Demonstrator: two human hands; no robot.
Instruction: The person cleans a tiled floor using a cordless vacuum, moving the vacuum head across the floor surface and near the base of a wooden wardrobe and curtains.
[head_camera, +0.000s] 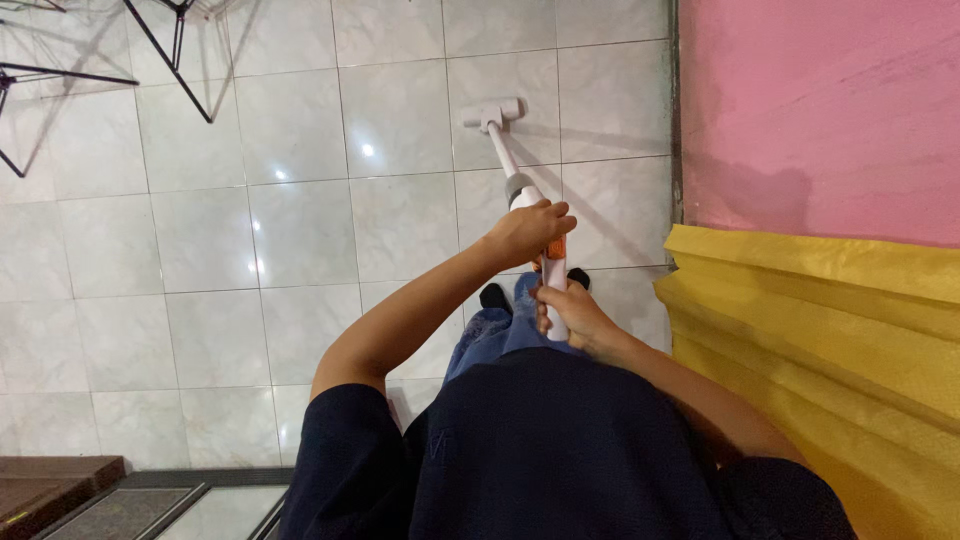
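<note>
The left hand (528, 232) and right hand (568, 313) cover the handle of the white stick vacuum cleaner with orange trim (535, 215), hiding that stretch inside each grip. Below the grips, the person's dark shirt hides their legs and most of both dark shoes (494, 296). Far left of the grips, black metal furniture legs (170, 45) are cut off by the top edge. Right of the grips, the yellow pleated fabric (830, 330) runs past the right edge.
</note>
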